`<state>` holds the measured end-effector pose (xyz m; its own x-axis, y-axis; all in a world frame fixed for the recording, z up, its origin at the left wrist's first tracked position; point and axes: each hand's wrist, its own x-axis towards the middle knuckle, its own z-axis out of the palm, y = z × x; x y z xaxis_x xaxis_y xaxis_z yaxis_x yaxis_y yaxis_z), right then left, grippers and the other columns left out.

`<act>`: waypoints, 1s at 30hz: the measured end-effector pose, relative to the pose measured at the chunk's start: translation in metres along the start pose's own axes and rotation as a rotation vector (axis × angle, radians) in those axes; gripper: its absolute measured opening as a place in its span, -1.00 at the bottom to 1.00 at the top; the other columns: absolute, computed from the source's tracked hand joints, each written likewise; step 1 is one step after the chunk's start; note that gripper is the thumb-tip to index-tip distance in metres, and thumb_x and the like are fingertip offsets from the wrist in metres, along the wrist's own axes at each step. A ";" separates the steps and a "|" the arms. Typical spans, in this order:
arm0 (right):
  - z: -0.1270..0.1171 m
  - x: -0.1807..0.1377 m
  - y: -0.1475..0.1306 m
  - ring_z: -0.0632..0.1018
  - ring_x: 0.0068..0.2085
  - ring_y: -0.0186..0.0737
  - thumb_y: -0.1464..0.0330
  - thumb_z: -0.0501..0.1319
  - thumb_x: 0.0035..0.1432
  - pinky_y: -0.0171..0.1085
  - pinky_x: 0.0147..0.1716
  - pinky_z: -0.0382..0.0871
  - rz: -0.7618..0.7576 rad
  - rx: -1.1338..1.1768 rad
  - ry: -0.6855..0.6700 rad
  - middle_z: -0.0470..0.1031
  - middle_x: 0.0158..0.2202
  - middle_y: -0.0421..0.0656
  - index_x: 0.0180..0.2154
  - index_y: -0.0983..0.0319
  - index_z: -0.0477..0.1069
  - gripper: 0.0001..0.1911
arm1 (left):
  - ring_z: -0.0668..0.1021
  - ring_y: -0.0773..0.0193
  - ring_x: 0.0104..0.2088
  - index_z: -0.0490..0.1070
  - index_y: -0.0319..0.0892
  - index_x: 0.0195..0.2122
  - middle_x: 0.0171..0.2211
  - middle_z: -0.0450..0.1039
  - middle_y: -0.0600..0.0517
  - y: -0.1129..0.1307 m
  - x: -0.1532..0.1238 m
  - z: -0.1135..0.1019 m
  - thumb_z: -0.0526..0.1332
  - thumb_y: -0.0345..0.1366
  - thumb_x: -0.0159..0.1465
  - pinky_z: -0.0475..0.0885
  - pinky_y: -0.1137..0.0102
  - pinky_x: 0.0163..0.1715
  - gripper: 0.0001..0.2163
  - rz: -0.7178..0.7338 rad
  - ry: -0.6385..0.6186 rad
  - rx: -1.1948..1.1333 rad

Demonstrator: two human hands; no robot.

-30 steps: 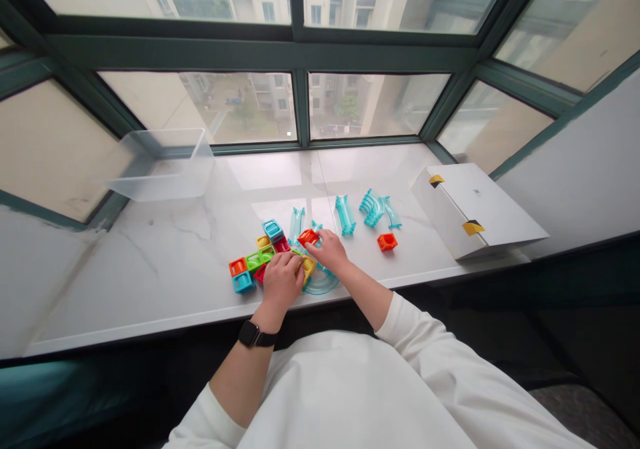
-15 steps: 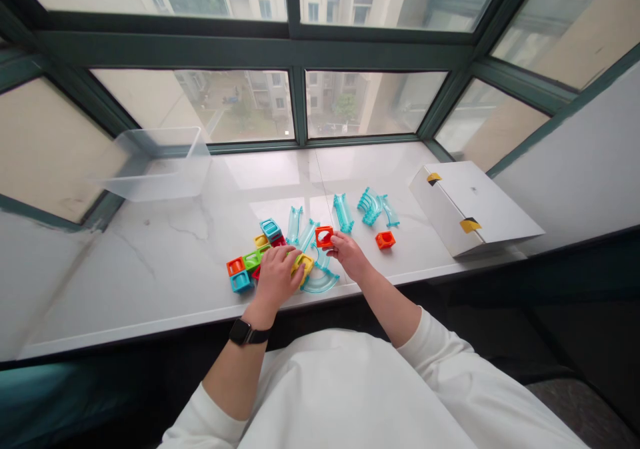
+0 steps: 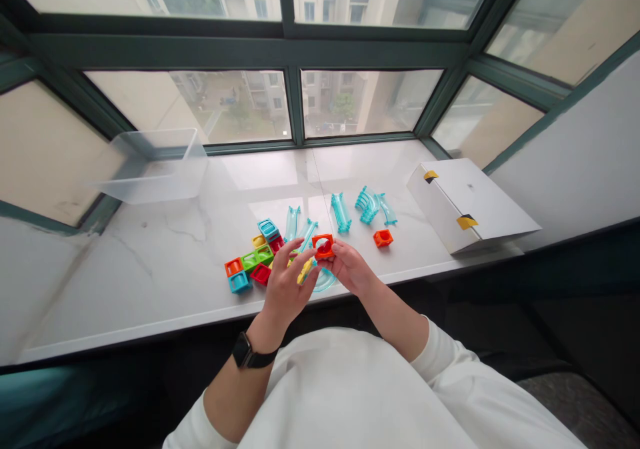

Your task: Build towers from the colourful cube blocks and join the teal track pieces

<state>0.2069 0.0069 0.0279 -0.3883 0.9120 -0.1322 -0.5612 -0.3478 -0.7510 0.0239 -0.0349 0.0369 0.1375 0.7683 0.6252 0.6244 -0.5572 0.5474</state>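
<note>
My right hand (image 3: 354, 269) is closed to a pinch, thumb and fingers on the right side of an orange block (image 3: 323, 247), which lies at ten o'clock from its palm. My left hand (image 3: 287, 285) is partly open, fingers curved and spread, with nothing that I can see in its grasp; from it the block sits between one and two o'clock. Both hands are close to it: the right has hold, and the left fingertips come up just beside its left edge, though I cannot tell whether they touch. The block looks nearly cubic, so no long axis stands out; a round opening faces me.

Seen through the gap between my left finger and thumb is a yellow block (image 3: 305, 271), and a clear blue curved track (image 3: 326, 281) shows at six o'clock from the orange one. Toward nine o'clock, a cluster of coloured blocks (image 3: 257, 257) rests on the counter (image 3: 175, 269). A straight track (image 3: 341, 213) lies at one o'clock, its length running roughly eleven to five, with a loose orange cube (image 3: 383, 238) near three. Farther out stand a clear bin (image 3: 160, 192) at ten and a white box (image 3: 493, 202) at two.
</note>
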 end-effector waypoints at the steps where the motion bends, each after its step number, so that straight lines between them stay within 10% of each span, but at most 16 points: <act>1: 0.002 -0.001 -0.001 0.65 -0.11 -0.18 0.06 0.50 0.17 -0.24 -0.07 0.59 0.002 -0.001 -0.005 0.67 -0.12 -0.11 -0.07 0.20 0.61 -0.58 | 0.51 0.01 0.27 0.47 -0.02 0.18 0.30 0.37 -0.17 0.001 0.001 -0.001 0.28 -0.29 0.45 0.57 0.12 0.15 -0.71 0.017 0.002 0.007; 20: -0.010 -0.007 0.007 0.65 -0.02 -0.12 -0.03 0.47 0.22 -0.15 -0.01 0.60 -0.066 -0.219 -0.082 0.65 -0.01 -0.11 0.01 0.12 0.61 -0.52 | 0.63 0.07 0.12 0.49 -0.07 -0.01 0.13 0.54 -0.11 0.000 -0.001 0.002 0.32 -0.27 0.43 0.56 0.17 0.13 -0.85 -0.049 0.017 0.039; 30: -0.027 -0.010 -0.001 0.63 -0.02 -0.10 0.06 0.51 0.17 -0.12 0.03 0.60 -0.305 -0.559 0.037 0.55 -0.03 -0.09 -0.14 0.14 0.61 -0.64 | 0.63 0.05 0.13 0.27 -0.05 0.32 0.18 0.54 -0.14 0.000 -0.006 0.013 0.36 -0.17 0.40 0.55 0.11 0.17 -0.50 -0.201 -0.052 -0.070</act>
<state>0.2311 0.0041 0.0120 -0.2405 0.9624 0.1264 -0.1724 0.0858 -0.9813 0.0334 -0.0358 0.0258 0.0568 0.8803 0.4711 0.5889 -0.4106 0.6961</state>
